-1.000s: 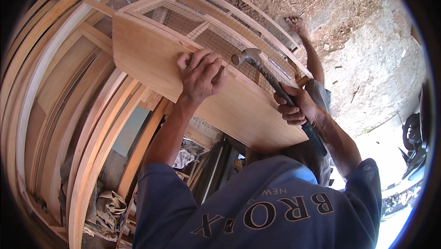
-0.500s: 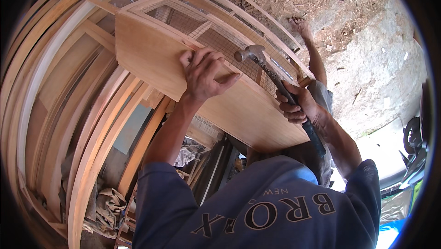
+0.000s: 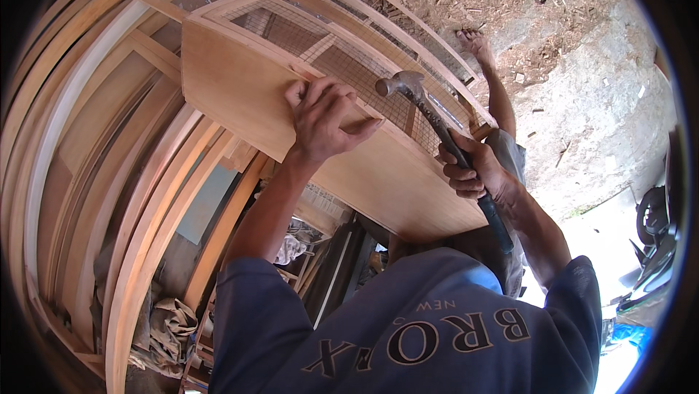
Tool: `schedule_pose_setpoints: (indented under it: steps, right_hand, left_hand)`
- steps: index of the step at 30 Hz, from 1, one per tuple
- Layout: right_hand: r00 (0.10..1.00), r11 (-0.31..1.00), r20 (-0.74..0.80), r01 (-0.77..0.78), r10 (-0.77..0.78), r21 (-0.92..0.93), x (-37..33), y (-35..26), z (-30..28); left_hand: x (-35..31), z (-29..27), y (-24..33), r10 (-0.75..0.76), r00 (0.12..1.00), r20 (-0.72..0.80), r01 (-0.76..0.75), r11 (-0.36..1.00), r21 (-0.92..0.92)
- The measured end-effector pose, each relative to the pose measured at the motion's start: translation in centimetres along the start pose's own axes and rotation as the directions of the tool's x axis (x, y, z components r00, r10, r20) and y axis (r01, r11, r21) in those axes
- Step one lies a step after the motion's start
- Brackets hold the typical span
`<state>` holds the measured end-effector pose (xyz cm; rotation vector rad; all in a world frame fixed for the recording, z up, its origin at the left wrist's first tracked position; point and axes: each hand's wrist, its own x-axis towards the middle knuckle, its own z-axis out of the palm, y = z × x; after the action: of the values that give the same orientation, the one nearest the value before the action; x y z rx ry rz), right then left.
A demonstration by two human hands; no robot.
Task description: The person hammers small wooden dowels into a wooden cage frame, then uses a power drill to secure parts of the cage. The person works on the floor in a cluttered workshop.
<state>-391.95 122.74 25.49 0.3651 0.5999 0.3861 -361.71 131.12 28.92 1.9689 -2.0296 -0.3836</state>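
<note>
A wooden box frame (image 3: 240, 77) lies across the middle, with a plain plywood side (image 3: 233, 96) towards me and wire mesh (image 3: 349, 66) over its far face. My left hand (image 3: 324, 117) is curled over the edge between plywood and mesh, gripping the frame there; whether a nail is between the fingers is hidden. My right hand (image 3: 473, 168) is wrapped round the dark handle of a claw hammer (image 3: 429, 114). The metal head hangs over the mesh, right of my left hand and apart from the wood.
Long wooden strips and frames (image 3: 138, 248) stack up on the left. Below them lies a crumpled cloth (image 3: 171, 325). A bare foot (image 3: 477, 43) rests on dirt ground (image 3: 553, 37) strewn with wood scraps. A dark wheeled object (image 3: 652, 227) stands at the far right.
The hammer head has shifted very slightly to the right, with my right hand still round its handle. My left hand keeps its place on the frame's edge.
</note>
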Motion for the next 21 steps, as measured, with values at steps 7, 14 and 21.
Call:
schedule_pose_setpoints:
  steps: [7,14,21]
  right_hand:
    - [0.997,1.0,-0.071,0.001,0.0,0.004,-0.6,0.0,1.3]
    - [0.994,0.999,-0.109,0.012,-0.008,0.032,-1.1,1.2,1.5]
    - [0.997,1.0,-0.077,-0.022,0.022,0.004,-1.4,3.1,2.9]
  left_hand:
    - [-0.3,0.3,-0.1,0.001,1.0,0.007,-0.001,1.0,-0.001]
    - [-0.2,0.4,-0.3,0.023,0.999,-0.024,-0.022,1.0,0.019]
    - [-0.3,0.3,-0.1,-0.007,1.0,0.005,0.007,1.0,-0.022]
